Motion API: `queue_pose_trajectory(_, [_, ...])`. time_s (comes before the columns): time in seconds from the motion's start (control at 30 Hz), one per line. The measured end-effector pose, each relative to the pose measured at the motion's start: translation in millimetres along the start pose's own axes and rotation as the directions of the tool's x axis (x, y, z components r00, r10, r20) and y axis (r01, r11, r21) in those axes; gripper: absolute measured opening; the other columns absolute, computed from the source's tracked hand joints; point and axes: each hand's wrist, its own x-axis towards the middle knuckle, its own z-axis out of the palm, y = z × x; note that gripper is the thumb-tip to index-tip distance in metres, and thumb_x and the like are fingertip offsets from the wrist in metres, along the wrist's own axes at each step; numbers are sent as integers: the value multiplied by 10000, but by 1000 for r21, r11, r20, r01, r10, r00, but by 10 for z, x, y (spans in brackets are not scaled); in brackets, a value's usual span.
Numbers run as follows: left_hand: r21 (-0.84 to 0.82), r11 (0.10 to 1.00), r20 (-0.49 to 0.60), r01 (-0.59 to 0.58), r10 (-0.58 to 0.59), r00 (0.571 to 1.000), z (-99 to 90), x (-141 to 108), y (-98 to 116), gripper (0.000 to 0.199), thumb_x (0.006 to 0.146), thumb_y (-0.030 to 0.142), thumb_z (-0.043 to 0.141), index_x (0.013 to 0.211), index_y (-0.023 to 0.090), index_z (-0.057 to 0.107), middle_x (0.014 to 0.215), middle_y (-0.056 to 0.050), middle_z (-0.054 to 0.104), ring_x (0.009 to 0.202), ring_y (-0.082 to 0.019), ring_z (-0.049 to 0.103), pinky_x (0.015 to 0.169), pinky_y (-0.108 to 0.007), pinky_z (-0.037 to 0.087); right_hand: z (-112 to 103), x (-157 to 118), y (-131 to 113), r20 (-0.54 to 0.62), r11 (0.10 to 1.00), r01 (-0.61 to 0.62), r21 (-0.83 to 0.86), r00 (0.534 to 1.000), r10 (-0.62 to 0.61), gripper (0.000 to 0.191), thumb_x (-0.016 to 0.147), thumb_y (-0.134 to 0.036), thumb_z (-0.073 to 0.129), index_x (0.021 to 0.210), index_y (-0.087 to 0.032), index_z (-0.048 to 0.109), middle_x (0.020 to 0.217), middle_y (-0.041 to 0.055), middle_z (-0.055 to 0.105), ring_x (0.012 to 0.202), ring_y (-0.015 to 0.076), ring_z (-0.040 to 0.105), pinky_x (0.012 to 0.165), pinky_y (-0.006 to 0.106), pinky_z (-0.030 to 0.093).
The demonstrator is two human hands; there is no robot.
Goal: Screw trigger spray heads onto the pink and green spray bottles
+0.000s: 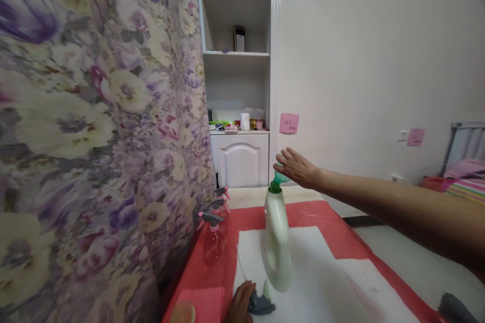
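A pale green plastic jug with a handle stands upright and uncapped on the white sheet, in the middle of the head view. At its mouth sits a translucent green piece, funnel-like in look. My right hand reaches in from the right, its fingers closed over the piece's teal upper part. Low in the view, my left hand curls around a dark grey trigger sprayer with a pale green trigger. Whatever lies below the sprayer's head is hidden or out of frame.
Several clear spray bottles with grey and pink heads stand left of the jug on the red table cover. A round tan lid-like thing is at the near left edge. Floral curtain hangs close along the left; a white cabinet stands behind.
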Motion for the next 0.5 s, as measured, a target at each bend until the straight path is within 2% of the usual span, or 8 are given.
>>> queue_pose_trajectory(0.23, [97, 995, 17, -18, 17, 1000, -16, -15, 128, 796, 574, -34, 411, 1297, 228, 613, 1368, -66, 615, 1286, -213, 550, 1096, -335, 437, -87, 164, -144, 38, 996, 31, -85, 999, -28, 467, 683, -157, 692, 1143, -207, 628, 1241, 149, 583, 1148, 380, 449, 1048, 535, 244])
queue_pose_trajectory(0.5, [118, 993, -36, -4, 9, 999, -17, -17, 279, 730, 597, -16, 404, 1259, 183, 641, 1331, -105, 640, 1250, -233, 584, 1066, -371, 474, -149, 239, -210, 83, 979, 89, -182, 994, -75, 500, 645, -191, 713, 1138, -171, 637, 1242, 159, 594, 1148, 392, 459, 1040, 551, 282])
